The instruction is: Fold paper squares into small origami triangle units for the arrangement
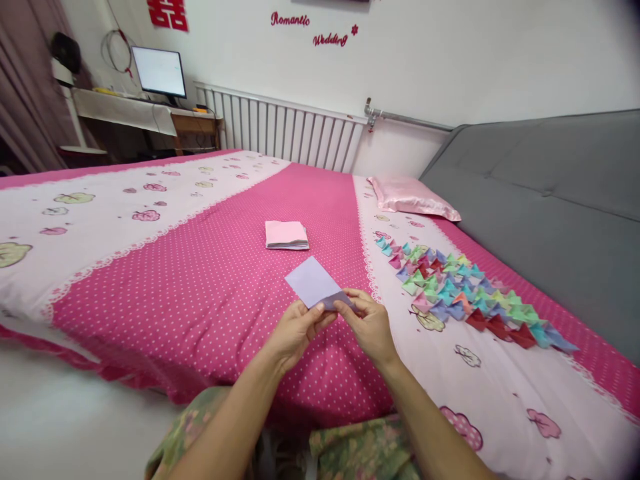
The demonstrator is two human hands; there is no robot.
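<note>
A lavender sheet of origami paper (311, 281) is held up over the bed, its near edge folded over. My left hand (299, 328) pinches that edge on the left with thumb and fingers. On the right, my right hand (367, 323) grips the same edge, its thumb pressed along the fold. Just beyond the sheet lies a stack of square paper (286, 235) with a pink sheet on top. To the right, several rows of small folded paper boats (463, 287) in many colours rest on the bedspread.
The bed (200, 273) has a pink dotted and white leaf-patterned cover. A pink pillow (413, 198) lies by the grey headboard (550, 200). Behind the bed stand a white radiator (280, 123) and a desk with a monitor (159, 71). A fan (65, 57) is at far left.
</note>
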